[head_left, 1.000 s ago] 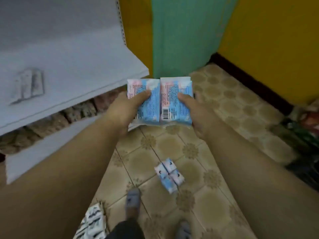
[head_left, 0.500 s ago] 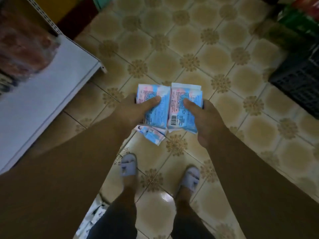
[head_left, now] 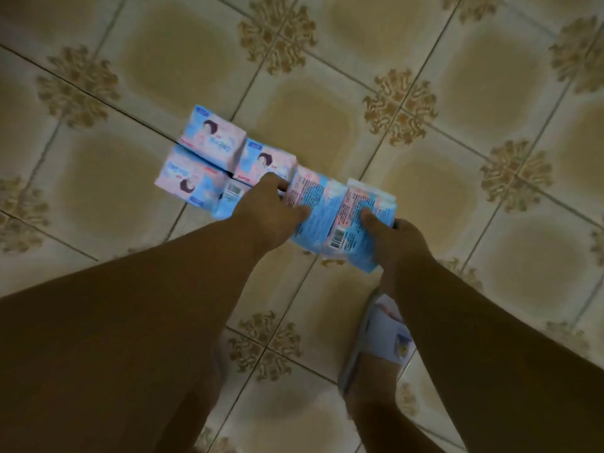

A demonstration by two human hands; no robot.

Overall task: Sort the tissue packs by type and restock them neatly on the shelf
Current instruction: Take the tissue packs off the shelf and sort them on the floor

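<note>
Two pink-and-blue tissue packs are held side by side, printed backs up. My left hand (head_left: 268, 207) grips the left pack (head_left: 313, 204), thumb on top. My right hand (head_left: 397, 240) grips the right pack (head_left: 356, 230), which shows a barcode. Both are low over the floor. Just left of them lies a cluster of several similar packs (head_left: 212, 152) on the tiles, faces up, with a woman's picture on them. My left hand's fingers partly cover the nearest of these. No shelf is in view.
Beige patterned floor tiles (head_left: 327, 119) fill the view. My foot in a pale blue slipper (head_left: 379, 348) stands directly under my right forearm. Both forearms cover the lower half of the view.
The view has tipped down and closer to the floor. Both hands have lowered the two packs toward the cluster of packs on the tiles. The shelf and crate have left the view.
</note>
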